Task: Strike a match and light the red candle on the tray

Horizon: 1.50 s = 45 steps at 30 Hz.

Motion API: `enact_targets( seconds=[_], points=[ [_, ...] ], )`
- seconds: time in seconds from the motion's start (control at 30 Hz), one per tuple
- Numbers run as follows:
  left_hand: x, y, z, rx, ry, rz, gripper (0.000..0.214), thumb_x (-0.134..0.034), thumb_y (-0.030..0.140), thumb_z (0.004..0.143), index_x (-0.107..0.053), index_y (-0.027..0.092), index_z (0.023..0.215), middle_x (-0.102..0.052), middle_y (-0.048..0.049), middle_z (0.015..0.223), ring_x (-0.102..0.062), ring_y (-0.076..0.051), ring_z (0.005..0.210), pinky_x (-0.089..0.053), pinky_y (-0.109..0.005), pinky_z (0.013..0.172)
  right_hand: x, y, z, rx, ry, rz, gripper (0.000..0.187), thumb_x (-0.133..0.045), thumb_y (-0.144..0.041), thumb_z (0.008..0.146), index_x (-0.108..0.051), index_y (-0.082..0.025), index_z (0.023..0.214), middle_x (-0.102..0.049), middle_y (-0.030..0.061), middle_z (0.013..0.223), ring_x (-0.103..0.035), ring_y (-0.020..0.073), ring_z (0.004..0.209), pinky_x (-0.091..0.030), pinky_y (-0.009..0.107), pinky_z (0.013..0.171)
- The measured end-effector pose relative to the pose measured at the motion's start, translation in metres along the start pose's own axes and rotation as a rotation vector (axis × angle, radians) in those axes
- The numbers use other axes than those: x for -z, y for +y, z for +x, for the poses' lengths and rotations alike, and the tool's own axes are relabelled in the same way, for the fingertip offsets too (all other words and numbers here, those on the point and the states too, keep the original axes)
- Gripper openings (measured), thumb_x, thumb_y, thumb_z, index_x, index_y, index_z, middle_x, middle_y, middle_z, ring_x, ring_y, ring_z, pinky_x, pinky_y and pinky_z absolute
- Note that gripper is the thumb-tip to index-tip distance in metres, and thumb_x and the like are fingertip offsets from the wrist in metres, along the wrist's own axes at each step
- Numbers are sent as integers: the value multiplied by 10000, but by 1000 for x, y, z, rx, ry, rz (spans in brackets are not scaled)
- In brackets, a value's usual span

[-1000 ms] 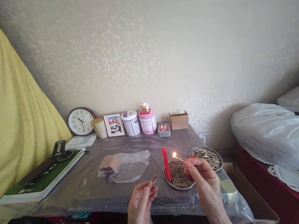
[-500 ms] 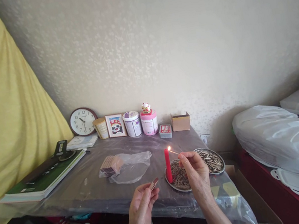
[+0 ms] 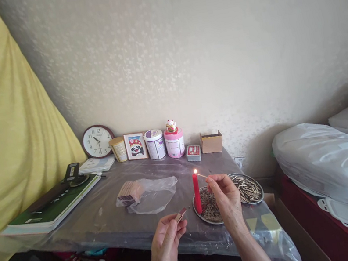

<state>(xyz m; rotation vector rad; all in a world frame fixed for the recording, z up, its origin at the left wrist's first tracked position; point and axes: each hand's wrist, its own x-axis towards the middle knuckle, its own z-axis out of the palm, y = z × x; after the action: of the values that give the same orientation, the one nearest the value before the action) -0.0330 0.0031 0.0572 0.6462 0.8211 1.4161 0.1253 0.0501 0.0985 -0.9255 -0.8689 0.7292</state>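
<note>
A red candle (image 3: 197, 193) stands upright in a round metal dish (image 3: 208, 216) full of dark bits, near the table's front right. My right hand (image 3: 225, 195) pinches a burning match (image 3: 200, 174); its flame sits right at the candle's top. My left hand (image 3: 168, 235) is closed on a small matchbox (image 3: 180, 214), held low in front of the table edge. A second metal dish (image 3: 248, 188) heaped with matchsticks lies just right of the first.
A plastic-covered table (image 3: 109, 221) carries a plastic bag with matchboxes (image 3: 144, 191), a green book (image 3: 53, 206), a clock (image 3: 97, 141), tins, a framed picture and a small cardboard box (image 3: 211, 141) along the wall. Bagged bedding (image 3: 329, 162) lies right; yellow curtain (image 3: 1, 132) left.
My right hand carried the burning match left and up, from beside the candle to its top. The left hand with the matchbox stayed nearly still.
</note>
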Motion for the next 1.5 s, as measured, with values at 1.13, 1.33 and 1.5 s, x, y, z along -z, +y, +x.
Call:
enact_targets(
  seconds=[1.13,1.33,1.5],
  points=[
    [-2,-1,0,-3,21,1,397,-793,507,620,-695,176,815,-755,-78,896,-655,-205,826,-455,-358,825,0,0,-1,-17,16,-14,225,-752,-381,699,-630,-200,756,-593,-35,660,-534,114,586,-453,236,580],
    [-2,-2,0,-7,13,4,373,-782,487,645,-692,171,821,-751,-87,894,-654,-218,828,-455,-376,831,0,-5,-3,-40,16,-18,227,-755,-377,694,-625,-200,751,-591,-39,642,-535,116,568,-446,228,542],
    [-3,-1,-2,-14,4,9,357,-758,483,679,-690,170,837,-746,-94,931,-650,-220,851,-457,-371,837,1,-9,-7,-55,27,-35,231,-761,-380,697,-631,-203,768,-609,-25,658,-555,131,578,-425,219,491]
  ],
)
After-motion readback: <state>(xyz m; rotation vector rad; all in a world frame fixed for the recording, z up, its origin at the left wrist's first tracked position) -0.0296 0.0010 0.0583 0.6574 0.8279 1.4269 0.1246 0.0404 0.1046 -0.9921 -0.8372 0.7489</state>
